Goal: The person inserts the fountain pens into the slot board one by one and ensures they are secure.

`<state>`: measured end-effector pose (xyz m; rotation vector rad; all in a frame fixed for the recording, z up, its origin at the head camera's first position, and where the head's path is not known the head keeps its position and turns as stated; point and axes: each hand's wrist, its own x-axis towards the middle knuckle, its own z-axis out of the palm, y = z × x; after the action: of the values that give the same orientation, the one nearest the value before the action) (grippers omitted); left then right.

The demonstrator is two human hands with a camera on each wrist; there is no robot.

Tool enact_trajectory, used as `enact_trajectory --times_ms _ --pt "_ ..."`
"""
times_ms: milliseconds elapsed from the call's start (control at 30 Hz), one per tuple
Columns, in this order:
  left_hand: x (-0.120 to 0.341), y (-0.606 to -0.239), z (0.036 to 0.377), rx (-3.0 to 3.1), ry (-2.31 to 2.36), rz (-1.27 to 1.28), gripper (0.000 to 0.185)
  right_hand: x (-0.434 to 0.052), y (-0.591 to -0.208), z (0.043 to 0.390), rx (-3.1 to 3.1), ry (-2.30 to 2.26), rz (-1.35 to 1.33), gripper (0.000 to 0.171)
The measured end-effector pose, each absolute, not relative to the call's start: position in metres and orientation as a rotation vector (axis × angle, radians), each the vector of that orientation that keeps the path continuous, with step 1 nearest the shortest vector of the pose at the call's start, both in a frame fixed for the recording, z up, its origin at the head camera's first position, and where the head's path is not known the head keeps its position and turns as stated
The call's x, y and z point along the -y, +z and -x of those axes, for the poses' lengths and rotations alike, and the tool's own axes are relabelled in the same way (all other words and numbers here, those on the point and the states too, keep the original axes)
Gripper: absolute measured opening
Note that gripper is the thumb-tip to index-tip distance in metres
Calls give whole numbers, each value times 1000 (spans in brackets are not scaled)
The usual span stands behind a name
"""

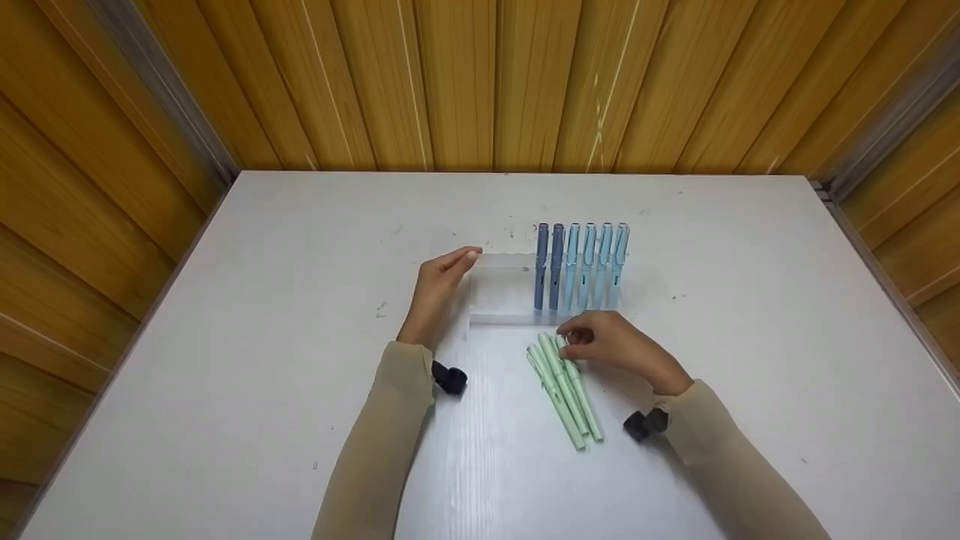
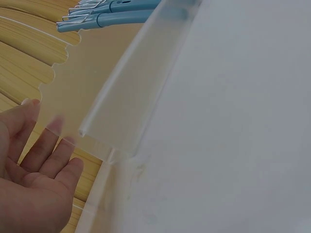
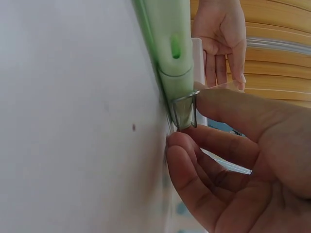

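Note:
A clear acrylic pen stand point(image 1: 499, 294) sits mid-table with two dark blue pens point(image 1: 548, 266) and several light blue pens point(image 1: 596, 264) upright in its right half. My left hand point(image 1: 456, 264) rests its straight fingers against the stand's left end; the left wrist view shows the hand point(image 2: 48, 141) beside the frosted stand point(image 2: 121, 92). Three green pens point(image 1: 566, 390) lie in front of the stand. My right hand point(image 1: 566, 343) pinches the far clip end of one green pen point(image 3: 172, 48) between thumb and fingers point(image 3: 214, 104), with the pen still lying on the table.
The white table point(image 1: 262, 337) is ringed by wooden panel walls point(image 1: 480, 75) on three sides. Black wrist camera mounts point(image 1: 448, 377) point(image 1: 645, 424) sit on both sleeves. The stand's left slots hold nothing.

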<state>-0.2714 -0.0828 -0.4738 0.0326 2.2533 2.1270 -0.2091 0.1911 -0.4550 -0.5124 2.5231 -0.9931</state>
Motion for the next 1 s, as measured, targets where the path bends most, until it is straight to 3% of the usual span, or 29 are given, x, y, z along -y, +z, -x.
enact_trajectory --times_ms 1000 --pt "83 -473 270 -2238 2135 -55 34 -192 -452 209 -2485 -1066 488 27"
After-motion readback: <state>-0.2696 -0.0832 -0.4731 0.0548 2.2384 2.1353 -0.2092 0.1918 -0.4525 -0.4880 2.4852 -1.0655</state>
